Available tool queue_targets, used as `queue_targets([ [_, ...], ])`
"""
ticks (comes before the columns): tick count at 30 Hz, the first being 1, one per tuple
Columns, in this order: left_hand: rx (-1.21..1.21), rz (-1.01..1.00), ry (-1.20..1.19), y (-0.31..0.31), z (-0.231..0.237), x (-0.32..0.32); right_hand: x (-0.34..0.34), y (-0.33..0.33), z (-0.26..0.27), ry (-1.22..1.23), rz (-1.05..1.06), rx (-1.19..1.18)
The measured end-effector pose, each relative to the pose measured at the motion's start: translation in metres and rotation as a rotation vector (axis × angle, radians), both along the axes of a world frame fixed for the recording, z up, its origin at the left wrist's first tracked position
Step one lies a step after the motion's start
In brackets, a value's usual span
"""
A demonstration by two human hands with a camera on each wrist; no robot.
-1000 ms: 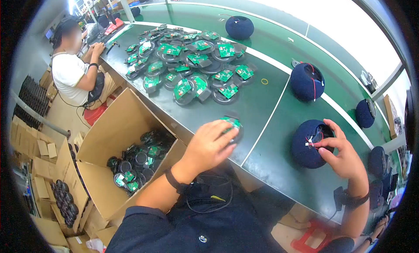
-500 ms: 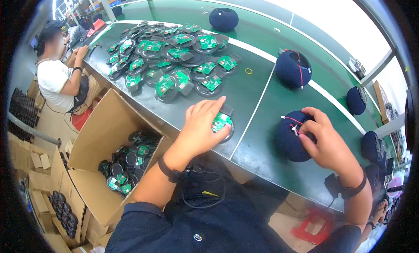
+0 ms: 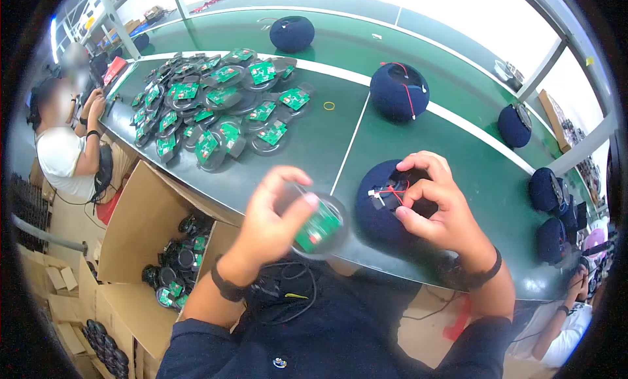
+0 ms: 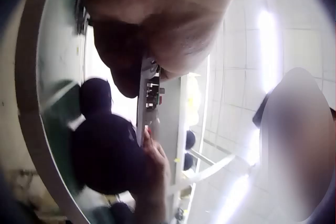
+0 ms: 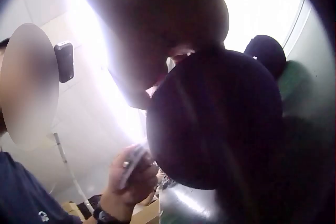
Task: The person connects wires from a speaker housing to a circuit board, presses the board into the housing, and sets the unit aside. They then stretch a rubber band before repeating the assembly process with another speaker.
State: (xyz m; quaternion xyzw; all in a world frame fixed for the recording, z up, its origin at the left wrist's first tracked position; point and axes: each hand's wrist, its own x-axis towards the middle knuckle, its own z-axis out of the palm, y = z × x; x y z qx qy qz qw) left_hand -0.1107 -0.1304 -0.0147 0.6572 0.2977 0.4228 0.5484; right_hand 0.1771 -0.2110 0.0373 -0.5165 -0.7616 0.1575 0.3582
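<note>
My left hand (image 3: pixel 268 218) pinches a round black disc (image 3: pixel 319 230) with a green circuit board on it, thumb over the board side. In the left wrist view the disc (image 4: pixel 149 95) appears edge-on, next to the dark ball. My right hand (image 3: pixel 441 202) is at the opening of a navy fabric-covered ball (image 3: pixel 371 218) on the bench. Its thumb and fingertips pinch red wires (image 3: pixel 394 191) that come out of the opening, white connectors at their ends. From the right wrist, the ball (image 5: pixel 215 124) shows as a dark round shape below the hand.
A large pile of similar discs (image 3: pixel 206 104) covers the bench's left part. More navy balls (image 3: pixel 399 94) stand behind and to the right. An open cardboard box (image 3: pixel 124 232) with discs is below the bench edge. Another person (image 3: pixel 65 150) sits at the left.
My left hand has lifted a disc off the bench and brought it right, close to the ball. My right hand stays at the ball's opening with the wires. The head view has turned right.
</note>
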Motion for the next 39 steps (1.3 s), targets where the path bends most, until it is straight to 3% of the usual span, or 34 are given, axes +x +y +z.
queue_targets([
  [5,-0.054,-0.523,0.222,-0.041,0.047,0.031,0.016,0.002,-0.007,0.040,0.169,0.074],
  [7,-0.048,-0.551,0.244,-0.047,0.048,0.047,0.018,0.000,-0.010,0.069,0.144,0.077],
  [9,0.039,-0.391,0.072,-0.049,0.040,0.061,0.021,0.000,-0.014,0.102,0.117,0.082],
  [11,-0.062,-0.261,-0.129,-0.048,0.039,0.071,0.023,0.001,-0.019,0.188,0.129,0.075],
  [17,0.207,0.222,-0.102,-0.031,0.023,0.075,0.028,-0.002,-0.020,0.334,0.184,0.017],
  [25,0.240,0.320,-0.120,-0.023,0.008,0.078,0.029,-0.003,-0.021,0.367,0.215,-0.032],
  [27,0.284,0.339,-0.076,-0.024,0.010,0.079,0.028,-0.003,-0.018,0.271,0.224,0.007],
  [39,0.264,0.222,-0.087,-0.036,0.026,0.086,0.021,-0.005,-0.021,0.354,0.153,0.055],
])
